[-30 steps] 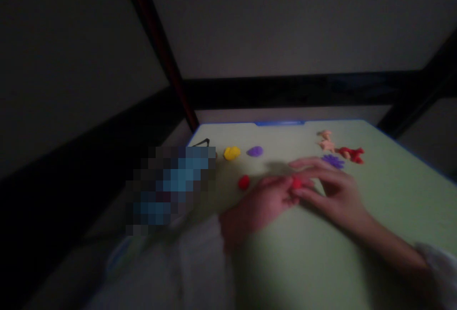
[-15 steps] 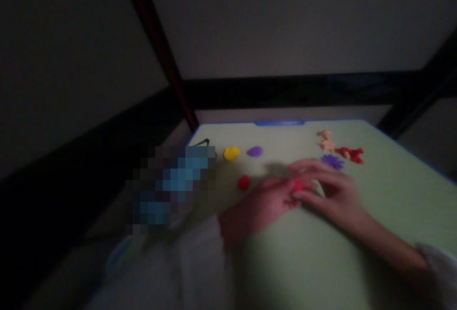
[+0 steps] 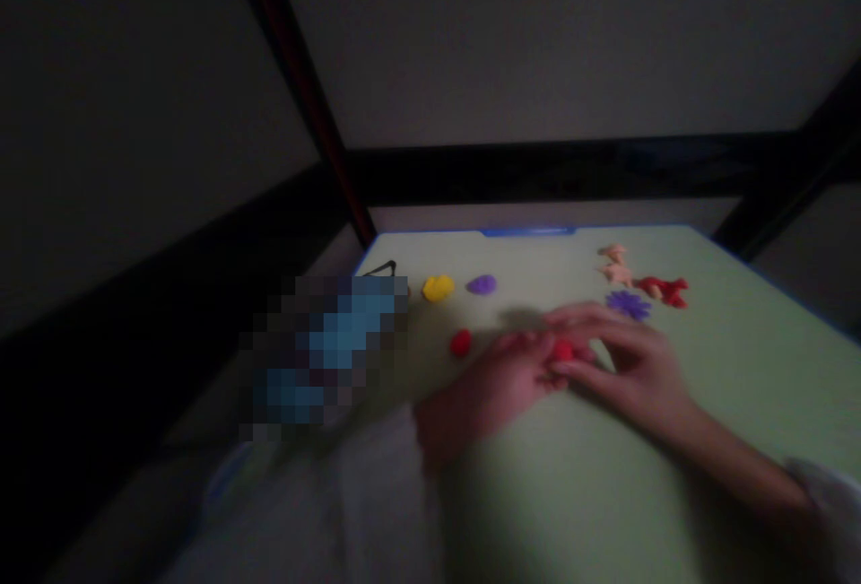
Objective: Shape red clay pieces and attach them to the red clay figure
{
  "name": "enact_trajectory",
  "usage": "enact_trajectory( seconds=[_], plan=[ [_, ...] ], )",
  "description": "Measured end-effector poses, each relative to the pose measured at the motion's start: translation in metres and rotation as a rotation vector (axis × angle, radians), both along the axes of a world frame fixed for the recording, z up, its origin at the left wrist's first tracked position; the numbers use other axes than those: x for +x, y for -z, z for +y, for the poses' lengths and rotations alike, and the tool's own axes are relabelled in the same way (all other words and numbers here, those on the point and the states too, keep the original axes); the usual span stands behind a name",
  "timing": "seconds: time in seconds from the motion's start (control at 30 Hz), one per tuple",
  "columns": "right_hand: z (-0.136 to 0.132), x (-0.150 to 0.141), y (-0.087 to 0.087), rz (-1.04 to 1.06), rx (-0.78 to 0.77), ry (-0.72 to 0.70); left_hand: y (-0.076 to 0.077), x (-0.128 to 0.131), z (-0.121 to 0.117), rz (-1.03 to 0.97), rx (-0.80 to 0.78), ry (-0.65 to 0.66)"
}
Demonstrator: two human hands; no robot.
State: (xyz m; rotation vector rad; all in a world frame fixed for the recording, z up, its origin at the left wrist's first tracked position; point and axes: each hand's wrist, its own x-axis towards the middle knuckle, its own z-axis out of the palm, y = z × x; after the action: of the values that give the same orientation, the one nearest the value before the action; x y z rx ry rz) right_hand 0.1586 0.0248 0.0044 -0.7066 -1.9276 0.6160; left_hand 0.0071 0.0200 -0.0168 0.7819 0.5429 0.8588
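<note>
Over the light green table [image 3: 578, 494], my left hand [image 3: 515, 378] and my right hand [image 3: 636, 369] meet around a small red lump of what looks like modelling clay [image 3: 562, 351]. The thumb and fingers of my right hand pinch it. Beneath and to the left, my left hand supports the lump with curled fingers. A second red lump [image 3: 461, 343] lies left of my left hand. Just beyond my right hand sits a purple flower-shaped piece [image 3: 628, 304]. Low light and blur hide the finer details of the fingertips.
Farther back lie a yellow piece [image 3: 438, 288] and a purple oval piece [image 3: 482, 284]. Peach-coloured pieces [image 3: 617, 272] and a red figure-like piece [image 3: 665, 290] lie at the back right. At left, a pixelated patch [image 3: 329, 351] covers something bluish. The table has a blue edge [image 3: 528, 231].
Both hands stay in nearly the same place around the red lump. The fingers of my right hand shift only slightly on it. The other pieces lie as before.
</note>
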Motion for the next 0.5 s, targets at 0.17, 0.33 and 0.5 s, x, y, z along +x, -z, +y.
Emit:
enact_trajectory(
  seconds=[0.17, 0.33, 0.5],
  plan=[
    [0.0009, 0.0004, 0.0010, 0.013, 0.002, 0.024, -0.0045, -0.0005, -0.0011, -0.072, -0.021, -0.026],
    [-0.0009, -0.0001, 0.0002, -0.013, 0.010, -0.011, -0.0032, -0.0018, -0.0038, -0.093, -0.002, -0.055],
    [-0.0020, -0.0009, -0.0008, -0.007, 0.003, -0.019, 0.0000, -0.0008, -0.0032, -0.115, 0.023, -0.047]
  ],
)
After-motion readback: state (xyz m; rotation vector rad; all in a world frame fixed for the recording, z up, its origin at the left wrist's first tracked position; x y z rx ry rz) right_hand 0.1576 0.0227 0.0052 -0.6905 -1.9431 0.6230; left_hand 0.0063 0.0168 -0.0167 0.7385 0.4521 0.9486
